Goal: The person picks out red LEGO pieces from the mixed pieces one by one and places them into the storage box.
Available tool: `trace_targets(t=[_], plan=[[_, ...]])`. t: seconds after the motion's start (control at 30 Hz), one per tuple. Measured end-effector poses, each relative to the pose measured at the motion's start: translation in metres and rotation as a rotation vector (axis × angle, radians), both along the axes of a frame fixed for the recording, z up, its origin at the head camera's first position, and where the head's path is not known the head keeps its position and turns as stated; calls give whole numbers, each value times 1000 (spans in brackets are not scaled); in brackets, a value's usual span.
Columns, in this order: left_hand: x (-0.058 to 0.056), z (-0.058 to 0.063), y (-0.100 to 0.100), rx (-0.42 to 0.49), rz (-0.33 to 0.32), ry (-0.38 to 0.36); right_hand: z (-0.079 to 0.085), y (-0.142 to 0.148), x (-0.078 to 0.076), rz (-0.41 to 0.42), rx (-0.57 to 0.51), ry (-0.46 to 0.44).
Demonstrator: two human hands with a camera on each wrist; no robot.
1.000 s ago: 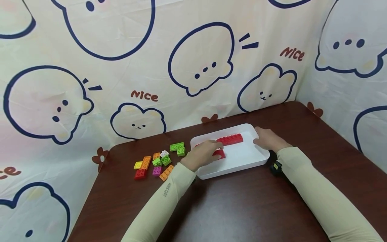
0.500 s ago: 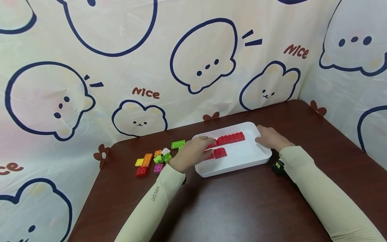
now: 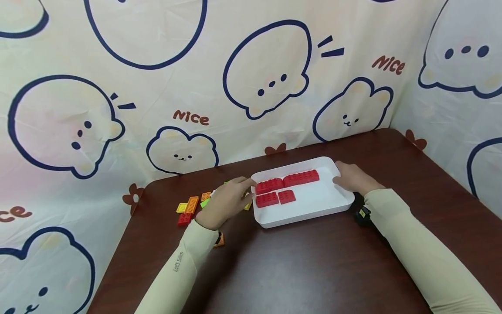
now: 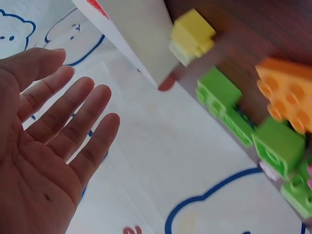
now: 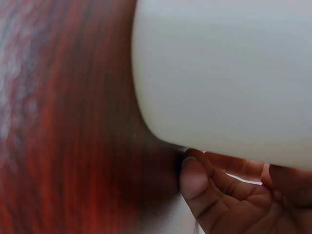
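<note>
A white tray (image 3: 310,205) holds several red toy bricks (image 3: 301,178), laid in two rows along its left and back part. My right hand (image 3: 354,179) grips the tray's right end, thumb at the rim; in the right wrist view its fingers meet the edge of the tray (image 5: 219,73). Over the tray's left edge, my left hand (image 3: 224,201) hovers with its fingertips right by the rim. Seen from the left wrist, that hand (image 4: 53,141) has loosely extended fingers and holds nothing. It covers part of the loose bricks in the head view.
Loose bricks lie left of the tray: a yellow one (image 3: 181,208), an orange one (image 3: 192,205) and a red one (image 3: 184,219). Green bricks (image 4: 219,92) and a yellow brick (image 4: 192,31) appear in the left wrist view. A patterned cloth (image 3: 251,65) hangs behind the brown table (image 3: 306,266).
My left hand has drawn back leftward from over the red bricks to the tray's left edge, uncovering them. The right hand stays at the tray's right end.
</note>
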State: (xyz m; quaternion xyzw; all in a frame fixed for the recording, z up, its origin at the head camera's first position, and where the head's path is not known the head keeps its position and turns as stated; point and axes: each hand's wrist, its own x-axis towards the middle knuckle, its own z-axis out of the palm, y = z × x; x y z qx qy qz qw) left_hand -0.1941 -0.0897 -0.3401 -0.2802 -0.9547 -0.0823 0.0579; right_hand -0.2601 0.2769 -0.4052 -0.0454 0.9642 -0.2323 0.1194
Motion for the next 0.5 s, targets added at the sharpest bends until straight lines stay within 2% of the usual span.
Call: trace_targets(t=[0.27,0.5], plan=[[3,7,-29,40,56,30,6,0,3,15,-1,-8],[8,6,-51,11,77,80,3,1,2,12,-3,-4]])
